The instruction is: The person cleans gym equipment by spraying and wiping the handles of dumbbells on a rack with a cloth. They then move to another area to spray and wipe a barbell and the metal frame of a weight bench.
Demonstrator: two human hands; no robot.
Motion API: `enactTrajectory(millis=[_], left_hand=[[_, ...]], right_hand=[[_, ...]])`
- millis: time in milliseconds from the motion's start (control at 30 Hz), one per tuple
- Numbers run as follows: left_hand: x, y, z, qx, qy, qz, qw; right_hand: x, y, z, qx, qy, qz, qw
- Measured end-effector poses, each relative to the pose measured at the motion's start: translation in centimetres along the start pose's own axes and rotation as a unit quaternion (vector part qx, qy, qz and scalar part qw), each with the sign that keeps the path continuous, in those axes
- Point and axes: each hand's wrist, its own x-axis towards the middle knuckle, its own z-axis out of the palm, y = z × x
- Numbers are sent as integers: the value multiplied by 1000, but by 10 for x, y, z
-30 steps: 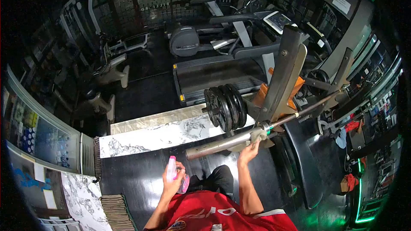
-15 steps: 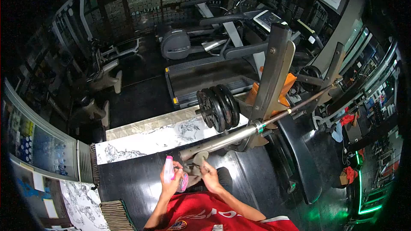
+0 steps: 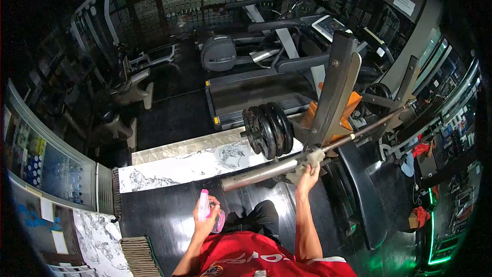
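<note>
My left hand (image 3: 201, 219) is wrapped round a spray bottle (image 3: 204, 204) with a pink top and pink contents, held upright low in front of my red shirt. With my right hand (image 3: 307, 179) I press a greyish cloth (image 3: 300, 172) on the barbell (image 3: 259, 173), near the inner end of its thick metal sleeve. The cloth hides the collar there, and part of it hangs below the bar. The barbell lies across the rack, its thin shaft running away to the upper right. The near sleeve carries no plates.
A rack upright (image 3: 333, 90) stands just behind the bar. Black weight plates (image 3: 269, 131) hang on a peg left of it. The padded bench (image 3: 359, 195) is to the right. Farther back is a treadmill (image 3: 261, 92); a glass-front fridge (image 3: 51, 174) stands left, above a striped mat (image 3: 139, 256).
My right hand has carried the cloth from beside the spray bottle up and right onto the barbell. My left hand stays low with the bottle. The view has shifted slightly.
</note>
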Motion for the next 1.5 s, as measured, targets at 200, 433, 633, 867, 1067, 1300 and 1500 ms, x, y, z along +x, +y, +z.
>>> enactTrajectory(millis=[200, 433, 633, 867, 1067, 1300, 1500], left_hand=[[-6, 4, -4, 35, -2, 6, 999], [-11, 0, -5, 27, 7, 7, 1000], [4, -8, -4, 10, 20, -11, 1000], [10, 8, 12, 17, -9, -20, 1000], [7, 4, 10, 6, -8, -14, 1000], [-2, -2, -4, 36, 18, -16, 999], [-6, 3, -12, 31, 19, -27, 999]], right_hand=[[-2, 8, -6, -140, -51, -104, 983], [-18, 5, 1, -198, -10, -111, 974], [-111, 6, 28, -114, -89, 20, 989], [-200, 10, 20, -8, -448, 190, 873], [-160, 27, -2, 220, -335, 294, 868], [-52, 7, -19, 191, -84, 104, 973], [-1, 3, 0, -22, -50, 10, 998]])
